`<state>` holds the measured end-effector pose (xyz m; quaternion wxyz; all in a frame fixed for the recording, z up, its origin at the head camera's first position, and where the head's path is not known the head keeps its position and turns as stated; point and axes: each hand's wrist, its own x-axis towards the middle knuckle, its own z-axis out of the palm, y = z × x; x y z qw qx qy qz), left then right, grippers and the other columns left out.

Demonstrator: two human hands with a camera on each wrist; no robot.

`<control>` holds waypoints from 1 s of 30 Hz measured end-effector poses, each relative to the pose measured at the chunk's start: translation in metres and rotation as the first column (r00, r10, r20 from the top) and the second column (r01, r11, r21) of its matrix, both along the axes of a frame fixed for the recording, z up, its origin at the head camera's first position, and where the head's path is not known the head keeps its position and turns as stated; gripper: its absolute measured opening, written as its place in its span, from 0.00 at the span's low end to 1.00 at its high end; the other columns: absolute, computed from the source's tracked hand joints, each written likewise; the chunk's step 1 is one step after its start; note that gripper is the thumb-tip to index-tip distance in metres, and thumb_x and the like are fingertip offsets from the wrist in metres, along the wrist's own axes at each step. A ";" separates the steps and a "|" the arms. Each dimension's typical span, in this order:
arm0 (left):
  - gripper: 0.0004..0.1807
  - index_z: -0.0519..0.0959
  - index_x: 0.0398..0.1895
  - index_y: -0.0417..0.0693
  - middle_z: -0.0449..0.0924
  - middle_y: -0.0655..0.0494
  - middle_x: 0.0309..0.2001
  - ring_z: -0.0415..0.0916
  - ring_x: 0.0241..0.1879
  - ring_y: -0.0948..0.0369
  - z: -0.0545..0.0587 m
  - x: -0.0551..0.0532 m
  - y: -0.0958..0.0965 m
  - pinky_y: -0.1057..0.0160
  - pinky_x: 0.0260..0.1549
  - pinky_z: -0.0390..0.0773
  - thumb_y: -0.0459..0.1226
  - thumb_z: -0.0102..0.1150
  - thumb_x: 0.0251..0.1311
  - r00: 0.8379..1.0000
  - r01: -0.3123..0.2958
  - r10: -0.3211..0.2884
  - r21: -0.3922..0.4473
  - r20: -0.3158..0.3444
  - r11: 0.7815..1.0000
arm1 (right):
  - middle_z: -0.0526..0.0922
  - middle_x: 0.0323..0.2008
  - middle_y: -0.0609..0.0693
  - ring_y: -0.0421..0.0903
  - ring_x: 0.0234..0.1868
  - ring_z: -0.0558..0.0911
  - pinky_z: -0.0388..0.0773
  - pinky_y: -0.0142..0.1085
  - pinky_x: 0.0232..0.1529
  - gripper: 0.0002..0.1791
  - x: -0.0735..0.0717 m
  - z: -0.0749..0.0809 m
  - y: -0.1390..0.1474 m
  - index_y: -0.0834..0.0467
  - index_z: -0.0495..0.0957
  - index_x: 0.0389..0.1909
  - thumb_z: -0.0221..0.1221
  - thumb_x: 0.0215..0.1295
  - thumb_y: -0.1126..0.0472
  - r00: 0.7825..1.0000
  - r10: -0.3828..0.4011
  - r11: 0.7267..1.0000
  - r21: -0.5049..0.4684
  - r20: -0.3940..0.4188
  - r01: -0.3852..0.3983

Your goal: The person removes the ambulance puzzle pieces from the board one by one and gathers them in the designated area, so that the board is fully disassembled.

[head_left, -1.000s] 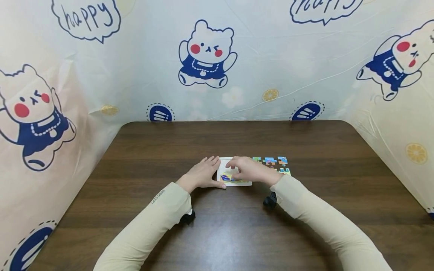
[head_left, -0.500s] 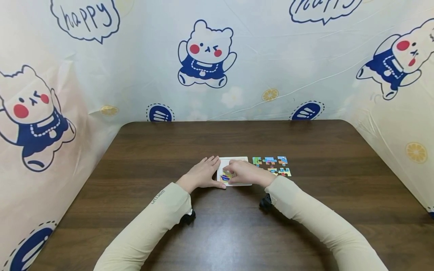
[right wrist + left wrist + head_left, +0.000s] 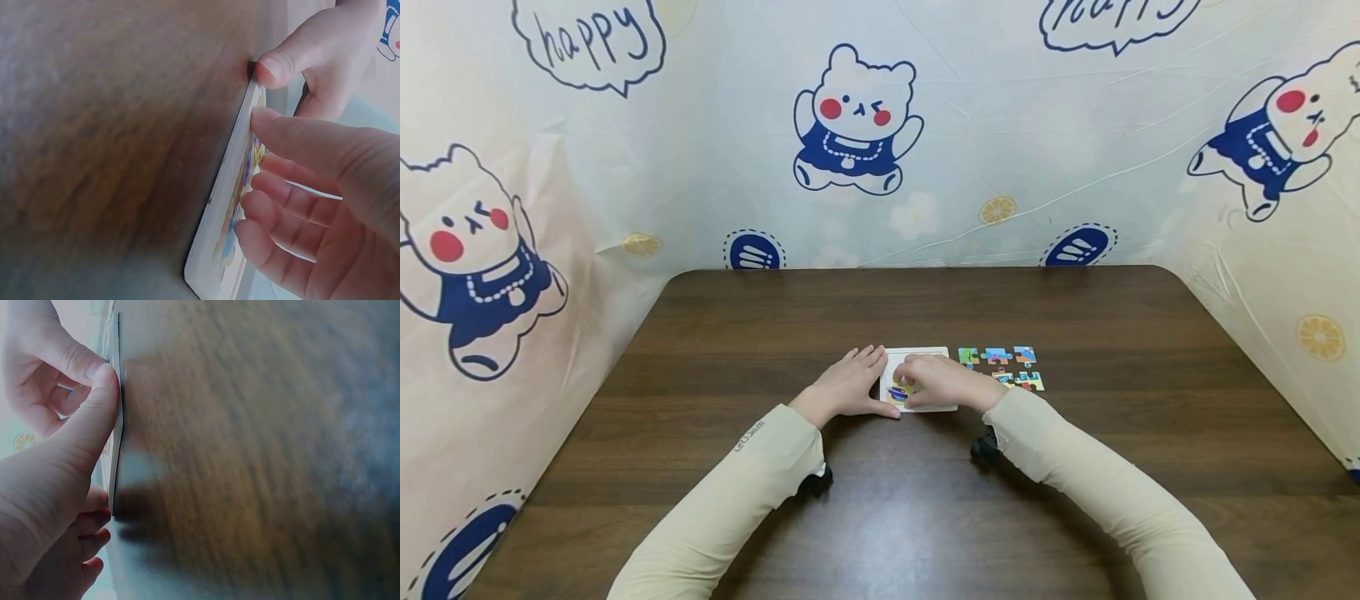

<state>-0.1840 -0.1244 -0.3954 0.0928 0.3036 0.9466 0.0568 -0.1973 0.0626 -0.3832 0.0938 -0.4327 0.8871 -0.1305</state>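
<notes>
A small white puzzle board (image 3: 917,353) lies flat on the brown table. Colourful pieces (image 3: 232,228) form a strip on the board's near part. At its left edge rests my left hand (image 3: 848,387), fingers straight along the side and thumb by the near left corner. My right hand (image 3: 951,382) reaches over the board from the right; its curved thumb and index finger hold a yellowish puzzle piece (image 3: 259,152) low on the picture. The other right fingertips touch the strip. Much of the board is hidden beneath this hand.
Several loose jigsaw pieces (image 3: 997,356) lie on the table just right of the board, partly behind the right wrist. The dark wooden table (image 3: 775,317) ends at a cloth backdrop (image 3: 715,150) printed with cartoon bears.
My right hand has shifted down and left over the board, lowering onto its lower left part, then stayed nearly still. More loose pieces show on the right. The left hand stays in place.
</notes>
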 end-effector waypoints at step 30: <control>0.55 0.55 0.68 0.34 0.51 0.39 0.68 0.46 0.67 0.47 -0.001 -0.001 0.001 0.53 0.64 0.48 0.66 0.55 0.48 1.000 -0.010 0.010 -0.050 -0.011 0.999 | 0.73 0.24 0.45 0.41 0.25 0.70 0.69 0.33 0.28 0.07 -0.001 0.000 -0.004 0.59 0.75 0.32 0.62 0.54 0.68 0.998 -0.067 0.995 -0.079 -0.021 0.065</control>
